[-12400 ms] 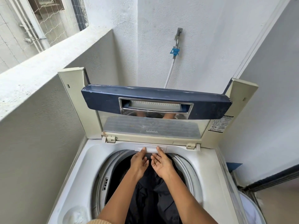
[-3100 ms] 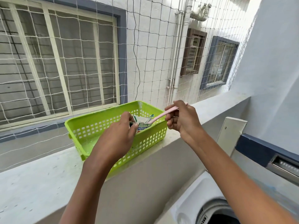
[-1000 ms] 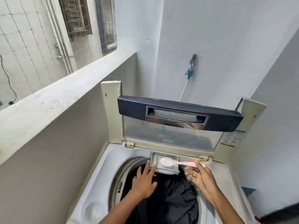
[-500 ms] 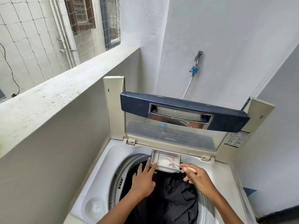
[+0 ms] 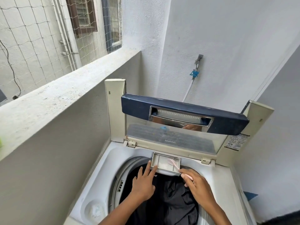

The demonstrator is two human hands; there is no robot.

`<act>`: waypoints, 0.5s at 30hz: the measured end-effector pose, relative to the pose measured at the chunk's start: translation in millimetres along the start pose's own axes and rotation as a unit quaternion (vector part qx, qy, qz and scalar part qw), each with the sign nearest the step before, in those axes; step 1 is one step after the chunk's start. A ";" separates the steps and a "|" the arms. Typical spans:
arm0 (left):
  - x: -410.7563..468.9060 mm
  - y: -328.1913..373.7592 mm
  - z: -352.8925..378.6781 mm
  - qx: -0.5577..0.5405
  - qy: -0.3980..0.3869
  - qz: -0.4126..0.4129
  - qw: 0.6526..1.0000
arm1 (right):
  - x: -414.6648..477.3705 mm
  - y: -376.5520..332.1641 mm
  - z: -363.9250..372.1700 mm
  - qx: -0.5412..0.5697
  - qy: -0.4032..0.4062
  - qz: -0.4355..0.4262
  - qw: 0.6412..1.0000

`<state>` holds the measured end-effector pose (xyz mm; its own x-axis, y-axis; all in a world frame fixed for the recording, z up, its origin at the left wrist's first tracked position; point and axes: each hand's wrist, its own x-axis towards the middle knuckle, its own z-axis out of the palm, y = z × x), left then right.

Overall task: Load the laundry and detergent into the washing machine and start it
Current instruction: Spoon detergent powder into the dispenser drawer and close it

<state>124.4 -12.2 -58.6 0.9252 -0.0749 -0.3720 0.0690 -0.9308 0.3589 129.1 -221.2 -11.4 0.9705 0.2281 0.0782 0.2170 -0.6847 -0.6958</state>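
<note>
Laundry: dark cloth lay in the drum of the washing machine, partly covered by both forearms.
Drawer: pulled out over the drum's back rim, below the raised lid.
Left hand: fingers were straight, tips touching the drawer's front left corner, holding nothing.
Right hand: thumb and fingers pinched the handle of the pink spoon, whose bowl pointed down inside the drawer.
Hard to make out: the spoon's bowl was blurred. White powder could barely be told from the pale drawer floor. Print on the lid's sticker was too small to read.
Cut off: the machine's front edge and both elbows ran out of frame. A green sliver at the left edge could not be identified.
Change: a second before, the spoon was held level above the drawer with powder heaped in it. It had since tipped down into the drawer. The left hand stayed at the same corner.
</note>
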 end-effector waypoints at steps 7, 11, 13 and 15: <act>-1.8 0.1 -0.3 0.009 0.001 0.003 1.000 | -6.4 -2.1 8.3 -0.053 0.024 -0.039 0.998; -2.4 0.6 -0.7 0.010 0.000 0.004 1.000 | -12.3 -6.7 13.1 -0.085 0.025 -0.035 0.995; -2.2 0.4 -0.5 0.011 0.001 0.007 1.000 | -15.0 -8.7 14.9 -0.055 0.033 -0.042 0.997; -1.3 -0.3 -1.1 0.010 0.002 0.012 1.000 | -16.8 -14.9 14.9 -0.010 0.041 -0.028 0.999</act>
<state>123.6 -11.4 -57.3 0.9282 -0.0958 -0.3596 0.0394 -0.9356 0.3508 108.0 -204.5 -13.0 0.9619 0.2096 0.1757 0.2727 -0.6867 -0.6738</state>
